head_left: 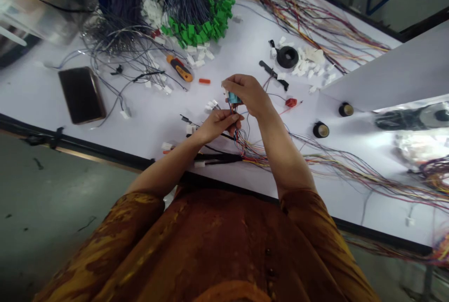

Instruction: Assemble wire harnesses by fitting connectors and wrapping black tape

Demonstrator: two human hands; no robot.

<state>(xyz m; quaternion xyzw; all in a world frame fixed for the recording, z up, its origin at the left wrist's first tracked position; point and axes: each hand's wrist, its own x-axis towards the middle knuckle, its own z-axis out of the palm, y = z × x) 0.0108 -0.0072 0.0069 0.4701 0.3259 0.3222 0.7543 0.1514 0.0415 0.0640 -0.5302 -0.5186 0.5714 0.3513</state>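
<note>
Near the middle of the view, a blue connector (pixel 234 98) with wires running down from it is held by my right hand (pixel 245 91), its fingers closed round the top. A small white piece (pixel 225 88) shows at those fingertips. Just below, my left hand (pixel 223 123) pinches the wires under the connector. The wires join a bundle (pixel 259 154) that runs off to the right along the table's near side. White connectors (pixel 212 104) lie just left of my hands.
On the white table (pixel 140 138) are a phone (pixel 82 95), an orange cutter (pixel 179 68), black tape (pixel 287 57) and a pile of green connectors (pixel 199 31). Two dark round objects (pixel 321 130) (pixel 346 109) stand right, beside a white panel (pixel 389 68). Long wires (pixel 298 12) cross the back.
</note>
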